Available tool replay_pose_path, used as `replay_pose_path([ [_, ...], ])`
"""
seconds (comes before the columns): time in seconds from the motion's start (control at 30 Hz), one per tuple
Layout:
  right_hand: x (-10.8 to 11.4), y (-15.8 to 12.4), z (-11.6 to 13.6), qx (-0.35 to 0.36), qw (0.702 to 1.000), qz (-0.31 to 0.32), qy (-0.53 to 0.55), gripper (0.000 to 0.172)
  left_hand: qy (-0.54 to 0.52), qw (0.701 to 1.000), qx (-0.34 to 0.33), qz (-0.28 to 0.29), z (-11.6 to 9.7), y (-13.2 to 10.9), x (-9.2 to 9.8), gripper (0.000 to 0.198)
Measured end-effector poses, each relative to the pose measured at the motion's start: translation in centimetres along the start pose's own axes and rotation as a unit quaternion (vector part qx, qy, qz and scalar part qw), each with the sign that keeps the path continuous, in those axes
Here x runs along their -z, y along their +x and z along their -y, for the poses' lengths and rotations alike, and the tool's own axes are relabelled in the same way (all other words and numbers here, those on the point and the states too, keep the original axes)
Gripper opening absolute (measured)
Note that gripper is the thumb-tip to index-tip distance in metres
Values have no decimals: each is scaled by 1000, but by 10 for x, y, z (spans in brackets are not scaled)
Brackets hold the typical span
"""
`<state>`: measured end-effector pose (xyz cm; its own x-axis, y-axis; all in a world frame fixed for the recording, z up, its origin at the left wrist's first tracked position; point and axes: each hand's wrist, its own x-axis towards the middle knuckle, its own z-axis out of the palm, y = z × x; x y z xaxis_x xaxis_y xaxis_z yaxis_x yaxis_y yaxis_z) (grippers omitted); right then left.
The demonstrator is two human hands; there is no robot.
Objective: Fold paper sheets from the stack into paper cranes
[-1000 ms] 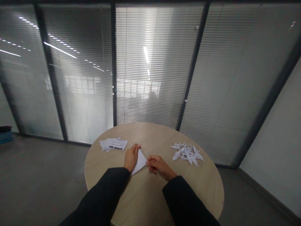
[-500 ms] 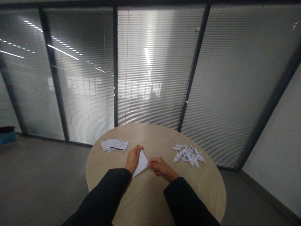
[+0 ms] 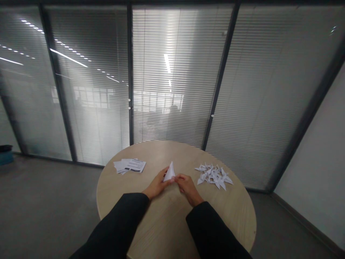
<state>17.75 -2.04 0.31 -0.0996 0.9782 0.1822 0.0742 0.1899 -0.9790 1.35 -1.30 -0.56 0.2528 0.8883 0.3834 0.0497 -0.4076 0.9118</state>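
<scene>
A folded sheet of white paper [image 3: 169, 172] stands raised between my hands, its pointed tip upward, over the middle of the round table [image 3: 161, 230]. My left hand [image 3: 158, 183] grips it from the left, with the fingers behind and the thumb along the lower edge. At the paper's lower right corner, my right hand [image 3: 187, 186] pinches the edge between thumb and fingertips. The fingertips of both hands almost meet there. Part of the paper is hidden by the left fingers.
Several folded white paper cranes [image 3: 215, 175] lie heaped on the table's right side. Loose sheets with print [image 3: 132, 165] are stacked at the left. Behind the table runs a glass partition with blinds [image 3: 172, 118]. A blue container [image 3: 5, 155] sits on the floor far left.
The paper has gone from lying as a flat triangle to being lifted, narrower and point up. My left hand has shifted down its side, thumb now at the lower edge; my right still pinches the corner.
</scene>
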Motion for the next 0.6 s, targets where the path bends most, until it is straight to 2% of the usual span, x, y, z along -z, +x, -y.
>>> replay_pose_path([
  [0.17,0,1,0,10,1000,20,-3,35,-10,999,36,16,4,3,0,81],
  [0.33,-1,2,0,30,999,22,-4,37,-142,986,69,61,3,5,-1,86],
  [0.43,-1,1,1,31,999,19,5,35,-189,976,88,61,-2,2,-2,77],
  [0.6,0,1,1,25,1000,15,-3,34,-229,968,92,50,-6,0,-3,49],
])
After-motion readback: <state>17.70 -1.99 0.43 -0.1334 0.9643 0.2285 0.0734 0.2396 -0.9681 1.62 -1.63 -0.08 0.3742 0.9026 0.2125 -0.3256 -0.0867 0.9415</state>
